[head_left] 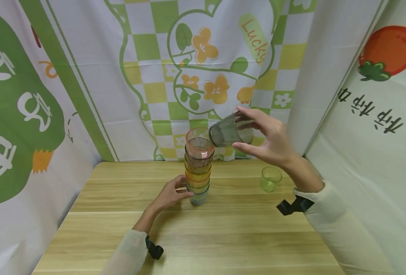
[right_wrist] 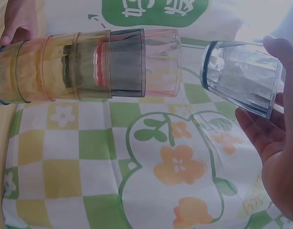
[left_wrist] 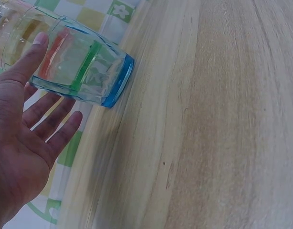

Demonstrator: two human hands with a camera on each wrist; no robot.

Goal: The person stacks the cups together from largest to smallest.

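Observation:
A tall stack of nested clear coloured cups [head_left: 198, 173] stands upright on the wooden table, with a pink-rimmed cup [head_left: 196, 133] on top and a blue one [left_wrist: 119, 81] at the bottom. My left hand [head_left: 170, 195] is beside its lower part, the thumb [left_wrist: 29, 57] in front and the loosely extended fingers at the side; contact is hard to make out. Up by the stack's rim, my right hand [head_left: 271, 135] grips a smoky grey cup [head_left: 223, 131] between thumb and fingers. That cup is tilted nearly sideways, its base facing the stack's top, with a gap in the right wrist view.
A small green cup [head_left: 270, 179] rests on the table [head_left: 244, 229] to the right, below the right forearm. Behind the table's far edge hangs a checked curtain [head_left: 154, 76]; printed cloths [head_left: 371, 126] flank both sides.

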